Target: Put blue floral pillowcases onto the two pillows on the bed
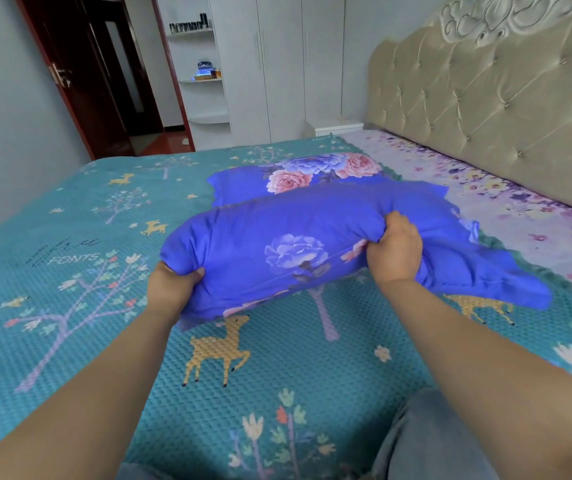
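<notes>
A pillow in a blue floral pillowcase [277,244] is lifted a little above the teal bedspread [70,271] in the middle of the view. My left hand [170,285] grips its left end from below. My right hand [395,251] clutches a bunch of the case's fabric right of the middle, and the loose open end of the case [506,282] trails to the right onto the bed. Behind it lies a second pillow [298,174] in the same blue case with pink and blue flowers, flat on the bed.
A padded beige headboard [485,98] stands at the right, with a lilac floral sheet [485,188] below it. White wardrobes [277,64] and corner shelves stand at the back, an open dark door [80,81] at the left. My knee in grey trousers [426,445] rests on the bed at the bottom.
</notes>
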### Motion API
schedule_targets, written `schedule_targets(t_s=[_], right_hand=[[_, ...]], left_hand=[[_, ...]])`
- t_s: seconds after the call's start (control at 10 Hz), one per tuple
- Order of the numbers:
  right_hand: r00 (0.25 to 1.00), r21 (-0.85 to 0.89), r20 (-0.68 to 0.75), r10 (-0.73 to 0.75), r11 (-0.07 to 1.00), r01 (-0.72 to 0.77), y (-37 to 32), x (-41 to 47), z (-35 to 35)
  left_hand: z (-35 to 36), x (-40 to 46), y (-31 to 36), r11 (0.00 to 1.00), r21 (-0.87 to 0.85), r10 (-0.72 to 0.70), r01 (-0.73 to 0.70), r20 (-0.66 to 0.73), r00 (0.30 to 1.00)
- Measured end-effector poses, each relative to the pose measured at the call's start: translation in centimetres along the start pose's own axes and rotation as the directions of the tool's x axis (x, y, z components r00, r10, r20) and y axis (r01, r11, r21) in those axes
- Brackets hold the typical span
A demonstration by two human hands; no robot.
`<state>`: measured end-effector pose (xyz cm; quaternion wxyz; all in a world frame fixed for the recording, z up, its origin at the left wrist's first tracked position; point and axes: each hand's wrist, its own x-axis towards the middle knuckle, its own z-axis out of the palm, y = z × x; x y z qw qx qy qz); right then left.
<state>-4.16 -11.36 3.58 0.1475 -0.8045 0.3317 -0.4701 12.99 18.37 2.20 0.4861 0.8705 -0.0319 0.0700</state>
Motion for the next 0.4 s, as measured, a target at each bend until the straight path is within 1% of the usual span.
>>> schedule_targets(t_s=[0.1,0.2,0.3,0.4], right_hand=[[0.998,-0.175,0.063,0.01,0.985,0.001,2.2,3.5,-0.8],[0.898,-0.397,0.387,0.209,0.917,-0.042,5.3,6.0,-1.0],[0.739,-0.359,0.586,0.331,0.924,-0.13,6.8,6.1,-0.6],[0.724,-0.079,0.666,0.179,0.982,-0.17,6.8,5.5,-0.4]], left_hand=[[2.2,-0.3,2.2,0.996,-0.034,0.079,-0.08,-0.029,0.996],[4.6,0.7,3.1,0.998,0.001,0.068,-0.068,0.018,0.998],[5.9,1.8,0.8,0.99,0.127,-0.066,0.055,0.085,0.994],[5.9,1.3,-2.3,0.975,0.16,-0.167,0.153,0.073,0.983]])
